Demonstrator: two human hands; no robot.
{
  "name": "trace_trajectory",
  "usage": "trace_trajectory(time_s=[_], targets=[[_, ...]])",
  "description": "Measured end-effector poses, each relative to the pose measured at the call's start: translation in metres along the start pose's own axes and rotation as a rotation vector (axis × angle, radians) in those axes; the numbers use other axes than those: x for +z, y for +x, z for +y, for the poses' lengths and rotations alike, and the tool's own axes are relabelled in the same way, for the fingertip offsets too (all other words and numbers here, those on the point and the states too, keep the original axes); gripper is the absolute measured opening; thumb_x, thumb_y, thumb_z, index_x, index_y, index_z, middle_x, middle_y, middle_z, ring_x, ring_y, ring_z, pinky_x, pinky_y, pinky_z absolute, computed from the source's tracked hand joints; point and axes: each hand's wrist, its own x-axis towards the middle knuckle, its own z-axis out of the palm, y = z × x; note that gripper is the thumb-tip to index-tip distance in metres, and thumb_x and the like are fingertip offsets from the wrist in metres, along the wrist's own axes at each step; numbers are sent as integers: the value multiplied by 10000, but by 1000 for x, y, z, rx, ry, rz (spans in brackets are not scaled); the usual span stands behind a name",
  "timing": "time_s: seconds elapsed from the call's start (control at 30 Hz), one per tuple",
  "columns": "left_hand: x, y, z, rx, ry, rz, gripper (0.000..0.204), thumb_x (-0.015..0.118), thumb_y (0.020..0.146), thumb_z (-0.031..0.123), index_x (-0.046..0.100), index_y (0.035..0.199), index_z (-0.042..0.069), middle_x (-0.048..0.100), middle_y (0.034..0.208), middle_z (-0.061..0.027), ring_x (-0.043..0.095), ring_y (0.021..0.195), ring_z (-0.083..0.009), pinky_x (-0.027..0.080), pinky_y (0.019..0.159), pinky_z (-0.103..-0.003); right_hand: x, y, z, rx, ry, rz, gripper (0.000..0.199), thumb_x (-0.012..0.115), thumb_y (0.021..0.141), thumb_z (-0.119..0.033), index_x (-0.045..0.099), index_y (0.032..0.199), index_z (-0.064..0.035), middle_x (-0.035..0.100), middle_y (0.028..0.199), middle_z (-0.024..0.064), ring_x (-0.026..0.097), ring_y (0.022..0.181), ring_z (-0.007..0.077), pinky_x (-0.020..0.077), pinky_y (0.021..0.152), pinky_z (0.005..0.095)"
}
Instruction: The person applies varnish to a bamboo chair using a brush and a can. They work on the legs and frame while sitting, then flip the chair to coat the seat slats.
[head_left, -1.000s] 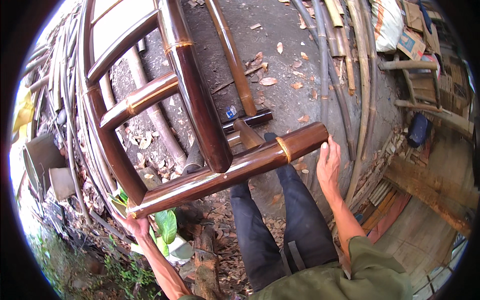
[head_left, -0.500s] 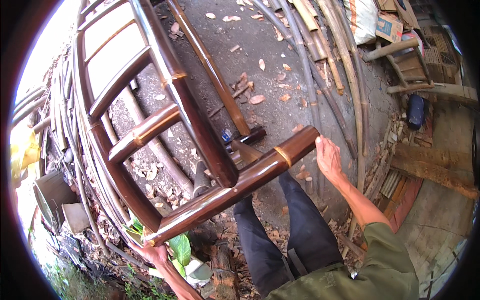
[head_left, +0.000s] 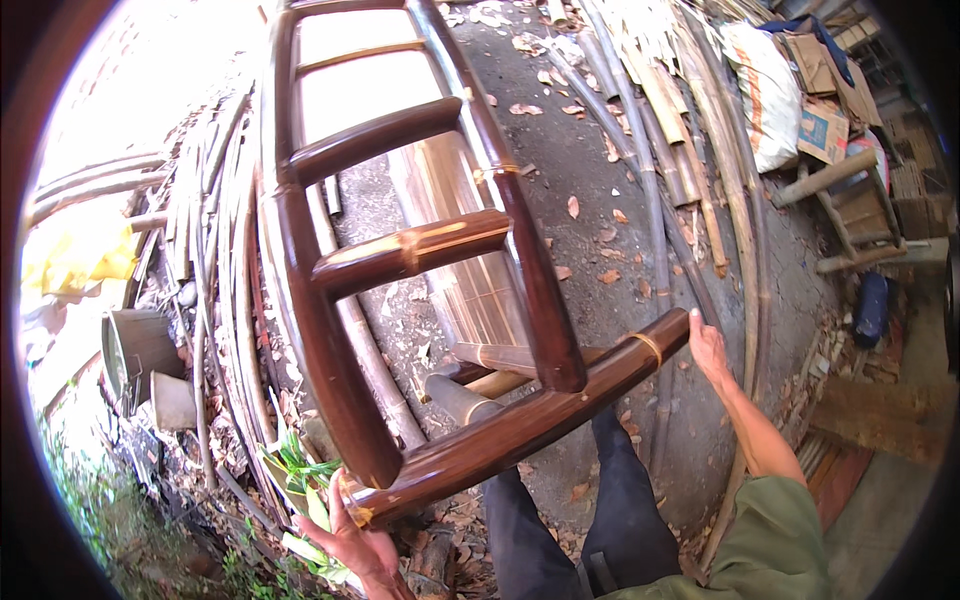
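A dark brown, glossy bamboo furniture frame (head_left: 540, 425) stands tilted in front of me, its thick crossbar near my legs. Long side poles and several rungs run away from that bar, and a slatted bamboo panel (head_left: 470, 290) shows behind them. My right hand (head_left: 708, 350) grips the crossbar's right end, its fingertips partly hidden behind the pole. At the opposite end, beside a pale binding, my left hand (head_left: 360, 545) has its fingers spread, and one finger touches the bar end.
Bamboo poles (head_left: 750, 220) lie along the right, with more poles (head_left: 240, 260) on the left. Farther right are a white sack (head_left: 765, 95), a small wooden stool (head_left: 850, 215) and a dark blue object (head_left: 872, 310). A grey bucket (head_left: 140, 350) and green leaves (head_left: 300, 465) sit left.
The frame now appears farther right and turned more upright, exposing the slatted panel. My left hand's fingers have spread beside the bar end; my right hand stays at its end.
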Motion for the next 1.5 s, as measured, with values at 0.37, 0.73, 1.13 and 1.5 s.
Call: trace_trajectory(time_s=[0.37, 0.73, 1.13, 1.5], targets=[[100, -118, -51, 230, 838, -418, 868, 546, 953, 505, 158, 1552, 11, 215, 1567, -198, 249, 1440, -308, 157, 1203, -434, -24, -89, 21, -318, 335, 187, 498, 344, 1083, -316, 513, 1359, 62, 525, 1356, 283, 490, 1299, 385, 383, 1098, 434], [173, -166, -86, 604, 1079, -662, 1045, 503, 932, 610, 18, 1540, -88, -51, 1594, -341, -44, 1491, -492, -11, 1192, -576, -53, -296, -104, -102, 1030, -186, 474, 399, 1073, -413, 470, 1265, 15, 557, 1143, 102, 569, 1014, 181, 480, 885, 331], [177, -162, -78, 556, 911, -806, 958, 514, 951, 515, 49, 1545, -76, -12, 1606, -316, -21, 1492, -488, 39, 1200, -568, -60, -342, -119, -93, 849, 79, 464, 420, 1069, -358, 436, 1329, 26, 541, 1232, 154, 568, 1086, 240, 456, 953, 377], [164, -143, -53, 558, 1149, -1018, 916, 441, 983, 538, 81, 1532, -102, 21, 1609, -312, -7, 1506, -454, 37, 1206, -552, -74, -356, -162, -184, 475, -69, 491, 478, 1043, -268, 430, 1421, 42, 489, 1412, 190, 519, 1248, 279, 416, 1025, 411]])
